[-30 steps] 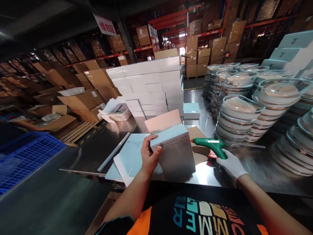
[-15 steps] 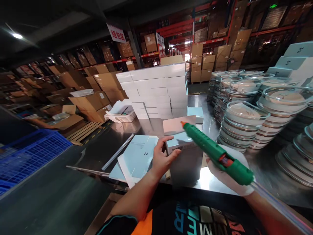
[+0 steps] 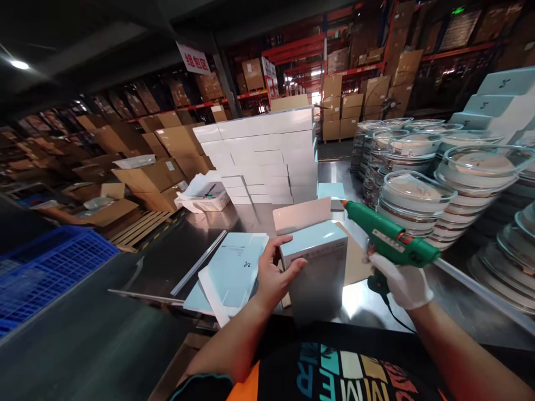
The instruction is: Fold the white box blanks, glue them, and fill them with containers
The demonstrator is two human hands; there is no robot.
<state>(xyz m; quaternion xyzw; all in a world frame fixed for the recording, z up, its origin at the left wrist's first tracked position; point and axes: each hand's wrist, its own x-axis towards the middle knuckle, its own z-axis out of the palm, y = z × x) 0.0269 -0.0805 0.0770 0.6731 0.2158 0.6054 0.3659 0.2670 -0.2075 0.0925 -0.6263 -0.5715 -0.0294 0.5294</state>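
My left hand (image 3: 276, 273) grips the left side of an upright light-blue and grey carton (image 3: 320, 273), thumb across its near face and fingers near its top edge. The carton's pale flap (image 3: 301, 216) stands raised at the back. In a white glove, my right hand (image 3: 403, 281) is closed around the handle of a green hot glue gun (image 3: 384, 234). Its orange nozzle points left, beyond the carton's right corner, and a clear glue stick (image 3: 472, 281) trails from its rear. Flat light-blue carton blanks (image 3: 238, 267) lie left of my left hand.
Stacked white boxes (image 3: 259, 161) form a wall at the back of the metal table (image 3: 163, 262). Piles of round glass dishes (image 3: 412, 195) stand on the right. A white basket (image 3: 207, 200) sits back left, and a blue crate (image 3: 54, 273) is beside the table.
My right hand has swung the glue gun right and away from the carton's top, bringing its handle into sight. My left hand stays on the carton.
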